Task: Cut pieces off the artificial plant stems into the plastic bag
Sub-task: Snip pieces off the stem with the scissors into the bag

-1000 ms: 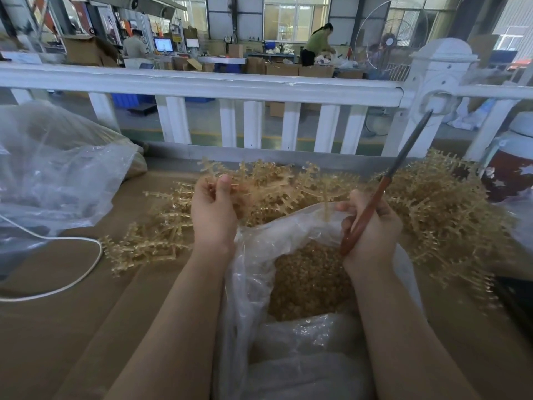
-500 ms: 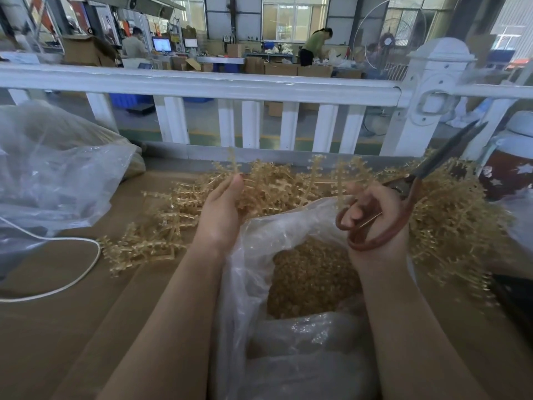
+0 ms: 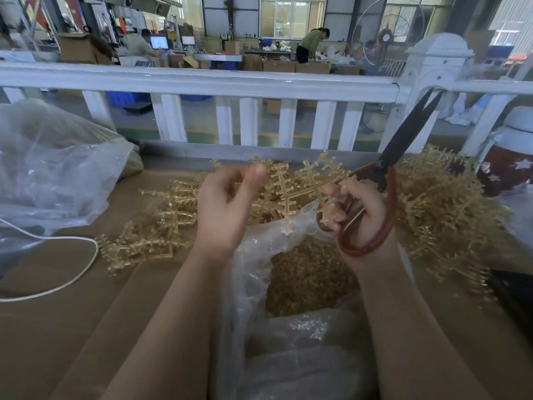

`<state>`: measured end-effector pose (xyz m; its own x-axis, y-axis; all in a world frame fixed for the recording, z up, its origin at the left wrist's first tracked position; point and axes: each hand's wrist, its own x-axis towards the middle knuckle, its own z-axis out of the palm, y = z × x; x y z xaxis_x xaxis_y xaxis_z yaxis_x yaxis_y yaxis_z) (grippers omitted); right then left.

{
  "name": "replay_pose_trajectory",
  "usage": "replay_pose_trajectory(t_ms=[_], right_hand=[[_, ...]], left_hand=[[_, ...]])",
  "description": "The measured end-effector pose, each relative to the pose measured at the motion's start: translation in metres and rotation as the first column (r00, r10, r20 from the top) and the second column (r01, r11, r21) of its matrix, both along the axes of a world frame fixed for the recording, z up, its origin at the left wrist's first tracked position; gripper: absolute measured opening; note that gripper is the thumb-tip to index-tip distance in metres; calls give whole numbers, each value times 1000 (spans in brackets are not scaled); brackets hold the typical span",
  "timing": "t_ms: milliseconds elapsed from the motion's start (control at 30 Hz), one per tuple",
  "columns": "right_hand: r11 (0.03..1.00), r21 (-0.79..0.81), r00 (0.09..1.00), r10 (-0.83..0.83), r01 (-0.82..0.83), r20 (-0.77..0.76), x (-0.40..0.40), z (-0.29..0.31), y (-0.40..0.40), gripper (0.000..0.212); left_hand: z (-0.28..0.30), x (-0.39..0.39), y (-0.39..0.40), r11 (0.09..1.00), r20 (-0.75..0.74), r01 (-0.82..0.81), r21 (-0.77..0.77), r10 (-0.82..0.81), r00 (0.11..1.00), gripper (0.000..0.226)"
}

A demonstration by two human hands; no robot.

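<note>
Scissors [image 3: 383,180], blades slightly parted toward the upper right, sit gripped in the right hand [image 3: 359,215], whose fingers also pinch a branched stem piece [image 3: 305,186] above the open plastic bag [image 3: 251,272] at frame centre, while the left hand [image 3: 226,206] hangs loosely curled, holding nothing.

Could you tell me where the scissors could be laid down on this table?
Bare brown tabletop lies between the white cord and the left forearm. Crowded: golden plastic stems heaped right, clear plastic bag in the middle.

Both hands [image 3: 227,209] [image 3: 360,215] raised, fingers seemingly curled
</note>
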<state>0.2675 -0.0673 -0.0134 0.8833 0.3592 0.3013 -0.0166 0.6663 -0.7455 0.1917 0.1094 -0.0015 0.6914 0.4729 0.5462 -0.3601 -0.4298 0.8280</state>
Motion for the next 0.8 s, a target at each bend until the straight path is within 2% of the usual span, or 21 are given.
replay_pose_trajectory(t_ms=[33,100,200,300,400,467,533,600,633,700,800], right_hand=[[1000,-4,1000,4,-4,4,0,-1,0,16],[1000,-16,1000,7,-7,16,-1,-1,1,15],[997,-76,999,20,-18,39,-5,-1,2,18],[992,-125,996,35,-25,85,-7,-1,4,17],[981,-191,988,23,6,150,-7,0,4,22],[970,-241,987,-2,42,162,-8,0,5,28],[961,-268,985,-21,67,171,-9,0,6,19],[960,-275,987,-17,62,161,-11,1,7,12],[961,-271,988,-10,52,154,-12,1,7,12],[966,-255,989,1,37,147,-13,1,6,18],[960,-275,988,-5,47,153,-16,3,4,20]], left_hand=[[0,0,-2,996,-33,86,17,-86,996,56],[0,0,-5,974,-122,218,63,-209,970,54],[-3,-2,-5,910,-177,409,-66,-414,893,51],[-5,-4,-5,863,-138,467,-194,-495,858,19],[-4,-3,-7,858,-30,453,-242,-473,881,17],[-1,-2,-9,897,51,386,-216,-385,922,16],[0,-2,-9,953,176,289,-94,-270,947,18],[-1,-1,-9,995,267,72,69,-88,960,19],[-3,-1,-8,985,293,-78,155,29,956,15],[-5,-3,-7,909,367,-313,275,201,908,8],[-7,-2,-3,785,480,-482,388,274,833,5]])
